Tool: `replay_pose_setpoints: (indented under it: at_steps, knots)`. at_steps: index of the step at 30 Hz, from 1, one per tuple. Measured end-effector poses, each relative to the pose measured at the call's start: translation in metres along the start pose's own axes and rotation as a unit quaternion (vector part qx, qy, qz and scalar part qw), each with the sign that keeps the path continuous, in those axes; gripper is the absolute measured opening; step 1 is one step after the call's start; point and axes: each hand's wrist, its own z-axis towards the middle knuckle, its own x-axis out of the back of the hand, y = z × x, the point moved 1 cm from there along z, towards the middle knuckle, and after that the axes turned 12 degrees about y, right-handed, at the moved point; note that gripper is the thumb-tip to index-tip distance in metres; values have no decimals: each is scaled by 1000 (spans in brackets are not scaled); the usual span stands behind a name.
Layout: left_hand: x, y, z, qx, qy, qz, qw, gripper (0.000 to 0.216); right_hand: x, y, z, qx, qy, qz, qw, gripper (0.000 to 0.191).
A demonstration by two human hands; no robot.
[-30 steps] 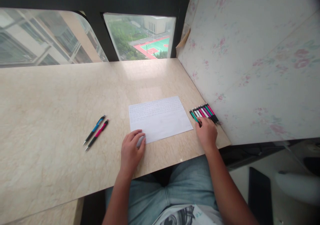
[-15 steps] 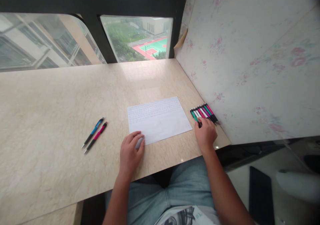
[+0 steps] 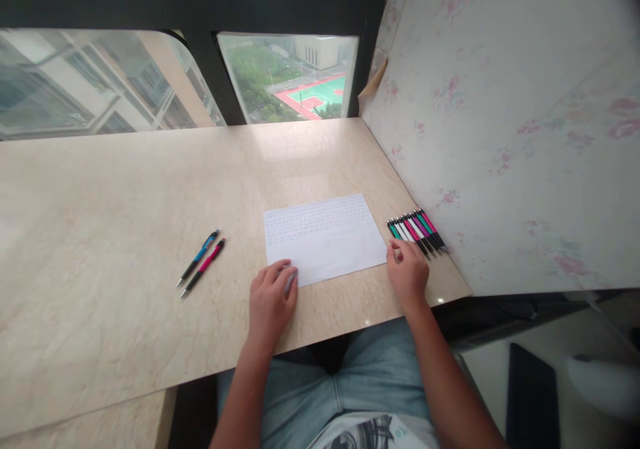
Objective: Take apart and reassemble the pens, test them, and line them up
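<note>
A white sheet of paper (image 3: 325,237) with faint lines of writing lies on the beige marble-look desk (image 3: 125,196). My left hand (image 3: 273,297) rests on the sheet's near left corner, fingers stretched flat on it. To the right, several pens (image 3: 419,230) lie in a tight row against the wall. My right hand (image 3: 409,272) sits just in front of them. Its fingers are curled and pinched at the near end of the leftmost pen, a green pen (image 3: 394,230), which still lies in the row.
A blue pen (image 3: 200,248) and a red pen (image 3: 204,267) lie side by side left of the sheet. A flowered wall (image 3: 500,136) borders the desk on the right, and a window (image 3: 290,76) stands behind it. My knees in jeans (image 3: 345,382) are under the near edge.
My right hand has slid a little left and nearer along the pen row, staying at the green pen. The left hand remains on the paper's corner. The view shifted slightly.
</note>
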Motion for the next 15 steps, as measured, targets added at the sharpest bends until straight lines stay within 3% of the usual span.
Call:
replay_pose_setpoints:
  at_steps: [7,15]
  knots:
    - [6,7,-8,11,-18,46,999,20,-8,-34,-18,50,-69,92,992,23]
    - [23,2,-20,37,-22,60,997,21,-21,-46,-27,60,-131,108,984,25]
